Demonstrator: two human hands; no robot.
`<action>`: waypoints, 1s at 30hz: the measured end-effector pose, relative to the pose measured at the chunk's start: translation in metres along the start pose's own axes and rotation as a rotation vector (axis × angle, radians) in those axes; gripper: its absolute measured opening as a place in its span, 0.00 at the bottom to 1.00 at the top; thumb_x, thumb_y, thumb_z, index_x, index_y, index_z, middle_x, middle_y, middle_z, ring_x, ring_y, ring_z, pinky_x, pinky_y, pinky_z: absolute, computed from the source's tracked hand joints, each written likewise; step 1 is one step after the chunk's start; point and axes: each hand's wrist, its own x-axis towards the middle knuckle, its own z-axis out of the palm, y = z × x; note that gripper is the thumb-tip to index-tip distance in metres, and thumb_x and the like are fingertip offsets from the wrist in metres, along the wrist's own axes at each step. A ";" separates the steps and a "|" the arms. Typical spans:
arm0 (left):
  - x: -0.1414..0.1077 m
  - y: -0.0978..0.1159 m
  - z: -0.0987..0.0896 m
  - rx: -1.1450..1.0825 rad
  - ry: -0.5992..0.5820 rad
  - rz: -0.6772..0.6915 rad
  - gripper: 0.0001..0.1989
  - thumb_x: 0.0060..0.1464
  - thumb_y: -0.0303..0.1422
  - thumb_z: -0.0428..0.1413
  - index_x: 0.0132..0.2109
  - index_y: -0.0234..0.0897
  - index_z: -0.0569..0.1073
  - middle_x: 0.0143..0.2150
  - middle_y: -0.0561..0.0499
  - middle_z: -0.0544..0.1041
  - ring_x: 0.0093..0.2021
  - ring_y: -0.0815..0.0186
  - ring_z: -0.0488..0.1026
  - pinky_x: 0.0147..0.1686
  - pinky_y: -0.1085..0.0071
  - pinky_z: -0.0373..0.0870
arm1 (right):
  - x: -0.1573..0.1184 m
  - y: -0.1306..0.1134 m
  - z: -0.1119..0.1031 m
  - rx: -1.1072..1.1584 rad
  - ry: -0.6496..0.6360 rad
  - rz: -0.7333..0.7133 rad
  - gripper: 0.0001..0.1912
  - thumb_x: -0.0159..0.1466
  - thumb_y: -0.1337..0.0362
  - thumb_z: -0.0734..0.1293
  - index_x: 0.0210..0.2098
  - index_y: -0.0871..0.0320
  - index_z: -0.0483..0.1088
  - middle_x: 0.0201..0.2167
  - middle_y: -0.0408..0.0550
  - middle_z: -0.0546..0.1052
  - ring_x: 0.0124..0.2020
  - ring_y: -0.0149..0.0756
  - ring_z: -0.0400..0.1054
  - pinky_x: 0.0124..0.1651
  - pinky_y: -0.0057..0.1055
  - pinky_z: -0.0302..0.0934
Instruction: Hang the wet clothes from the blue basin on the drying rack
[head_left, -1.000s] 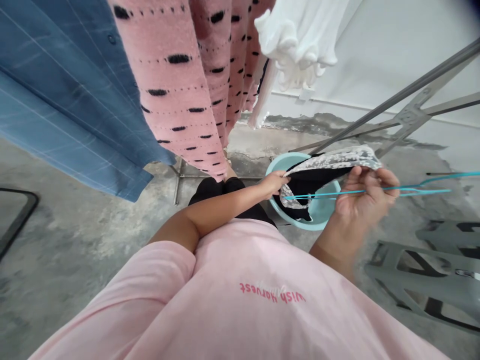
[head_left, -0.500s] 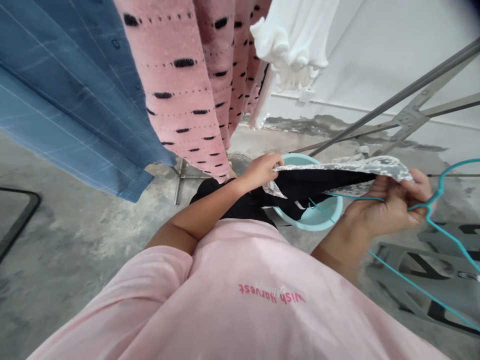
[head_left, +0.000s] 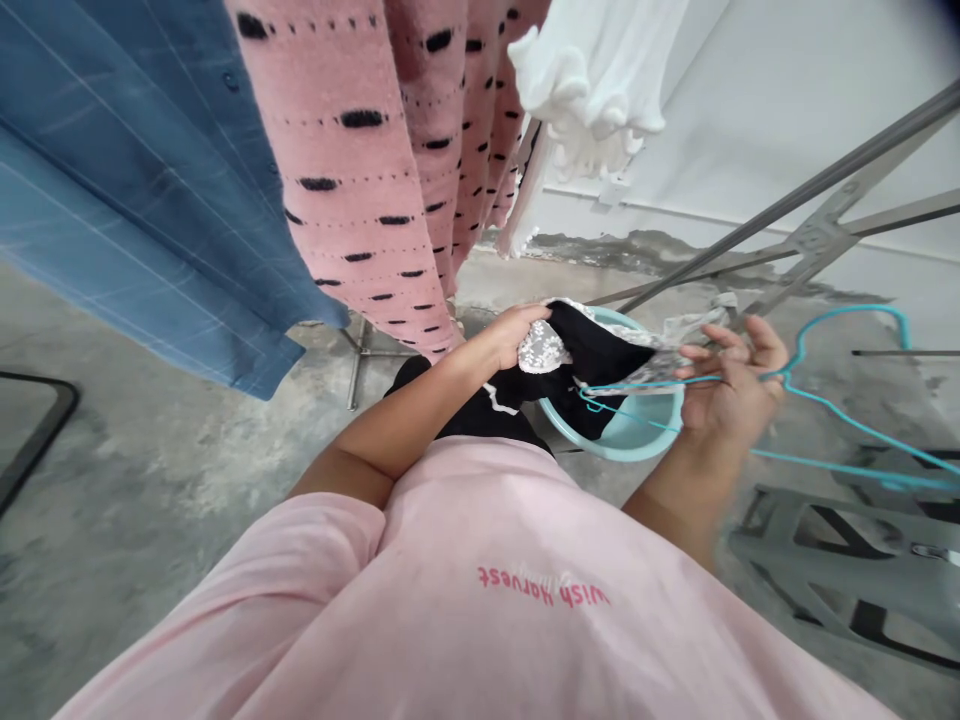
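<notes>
Above the teal basin (head_left: pixel 637 440), at chest height: one black garment with pale lace trim (head_left: pixel 592 355), stretched between both hands.

Left hand (head_left: pixel 517 335): fingers closed on the lace edge at the garment's near end.

Right hand (head_left: pixel 731 385): fingers loosely curled, pinching the far lace edge together with a teal wire hanger (head_left: pixel 825 400); exactly how the grip is shared between the two is hard to make out.

Progress, judged: garment lifted clear of the basin; one hanger arm reaches toward the cloth, but the garment is not yet seated on it and not yet hung.

Already hung on the rack: blue checked shirt (head_left: pixel 135 180), pink knit with black dashes (head_left: pixel 375 150), white ruffled piece (head_left: pixel 592 80).

Obscured: basin contents, behind the garment; hanger's lower bar blurred, its right end cut off; grey drying-rack bars (head_left: pixel 810 235) run out of frame; garment's type unclear.
</notes>
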 end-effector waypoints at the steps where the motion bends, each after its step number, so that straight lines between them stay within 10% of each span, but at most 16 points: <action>1: 0.001 -0.001 0.000 -0.067 0.023 -0.031 0.04 0.48 0.28 0.60 0.32 0.35 0.71 0.22 0.53 0.74 0.29 0.63 0.77 0.42 0.62 0.76 | 0.001 0.003 -0.001 -0.026 -0.041 0.053 0.30 0.47 0.63 0.69 0.49 0.59 0.63 0.34 0.47 0.78 0.22 0.33 0.72 0.17 0.23 0.61; 11: 0.006 -0.006 -0.005 -0.127 0.001 0.007 0.08 0.54 0.36 0.62 0.37 0.37 0.75 0.30 0.49 0.80 0.40 0.56 0.81 0.46 0.56 0.78 | 0.000 0.017 -0.007 -0.311 -0.011 0.024 0.36 0.47 0.63 0.70 0.54 0.55 0.55 0.25 0.38 0.69 0.19 0.24 0.61 0.20 0.19 0.50; 19: -0.021 0.007 0.001 0.020 -0.191 0.128 0.09 0.52 0.36 0.65 0.36 0.35 0.77 0.33 0.48 0.81 0.43 0.57 0.80 0.52 0.57 0.75 | -0.013 -0.012 0.002 0.096 0.219 -0.535 0.13 0.61 0.52 0.67 0.42 0.51 0.74 0.14 0.34 0.50 0.13 0.21 0.38 0.14 0.19 0.39; 27: -0.039 0.019 0.008 0.038 -0.203 0.180 0.09 0.54 0.35 0.64 0.35 0.33 0.77 0.31 0.48 0.81 0.41 0.57 0.81 0.51 0.58 0.75 | -0.011 -0.050 -0.026 0.141 -0.176 -0.499 0.12 0.58 0.41 0.67 0.27 0.36 0.79 0.10 0.39 0.33 0.10 0.21 0.26 0.13 0.19 0.34; 30: -0.040 0.015 0.009 0.058 -0.221 0.175 0.10 0.53 0.37 0.64 0.34 0.33 0.77 0.31 0.47 0.82 0.41 0.56 0.81 0.50 0.59 0.76 | -0.006 -0.047 -0.034 0.179 -0.332 -0.523 0.20 0.62 0.44 0.64 0.20 0.47 0.69 0.10 0.39 0.31 0.09 0.22 0.25 0.13 0.19 0.37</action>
